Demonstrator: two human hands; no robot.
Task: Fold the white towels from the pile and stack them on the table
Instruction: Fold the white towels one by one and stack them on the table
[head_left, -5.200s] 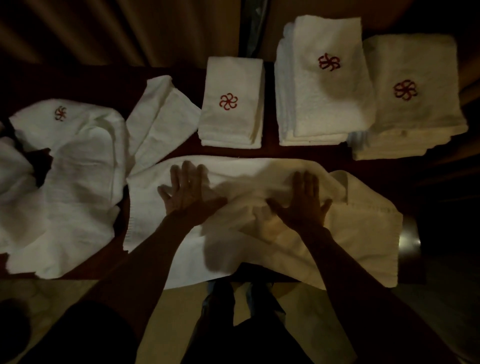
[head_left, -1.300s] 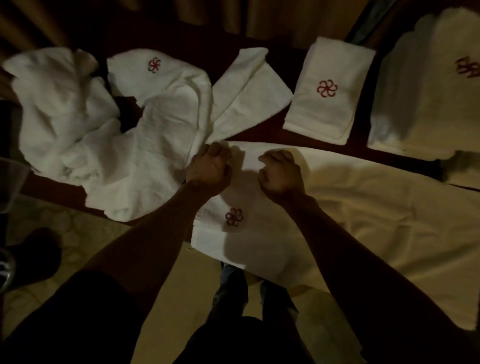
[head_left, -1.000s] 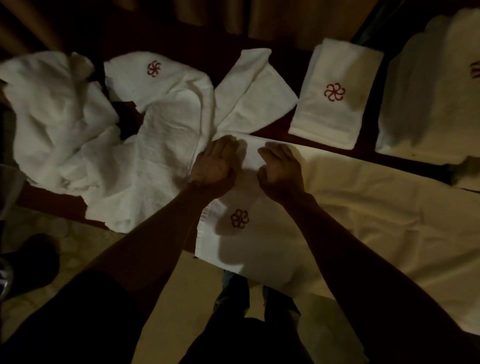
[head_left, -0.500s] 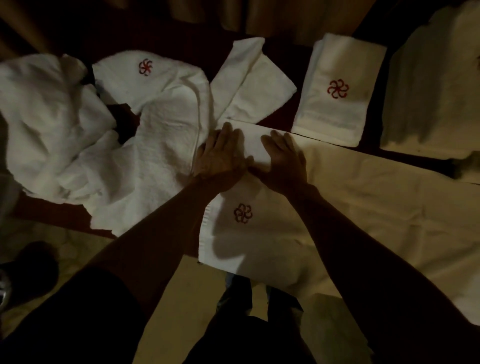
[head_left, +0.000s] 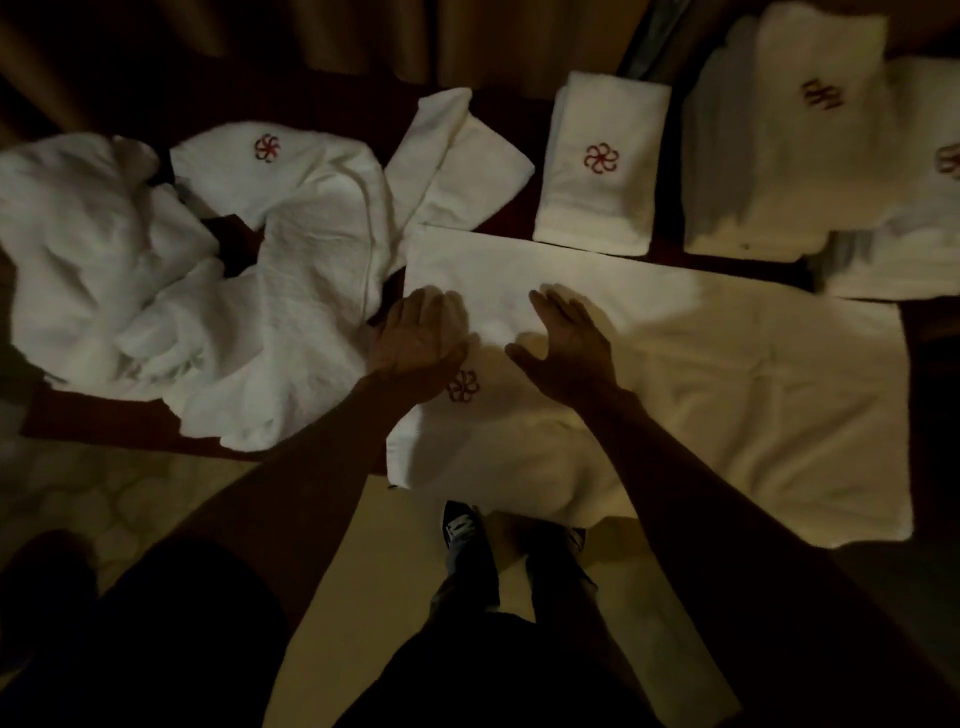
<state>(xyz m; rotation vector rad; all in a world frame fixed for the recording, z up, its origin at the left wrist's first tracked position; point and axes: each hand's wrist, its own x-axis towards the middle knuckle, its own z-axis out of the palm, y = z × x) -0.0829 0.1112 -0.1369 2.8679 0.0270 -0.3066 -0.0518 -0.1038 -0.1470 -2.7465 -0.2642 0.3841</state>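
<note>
Whole shot's pretty dark. Past the far right corner of the spread towel (head_left: 727, 374), the tall stack (head_left: 769, 171) is smeared by blur, so its red logo (head_left: 822, 96) is just streaks. Right of that, another stack (head_left: 904, 260) runs off the frame edge, red mark (head_left: 949, 158) and all. Left of the spread towel, the loose pile (head_left: 93, 249) gets clipped by the frame too. The left hand (head_left: 421, 338) covers a bit of the spread towel's own emblem (head_left: 464, 387), and the right forearm (head_left: 701, 493) hides part of its near edge.

I count one spread towel (head_left: 727, 374), two hands (head_left: 421, 338) (head_left: 566, 348) on it, three folded stacks (head_left: 597, 197) (head_left: 779, 171) (head_left: 914, 249) and one half-folded towel (head_left: 457, 161) beyond it. Left of it is one heap (head_left: 156, 291), perhaps three towels.
</note>
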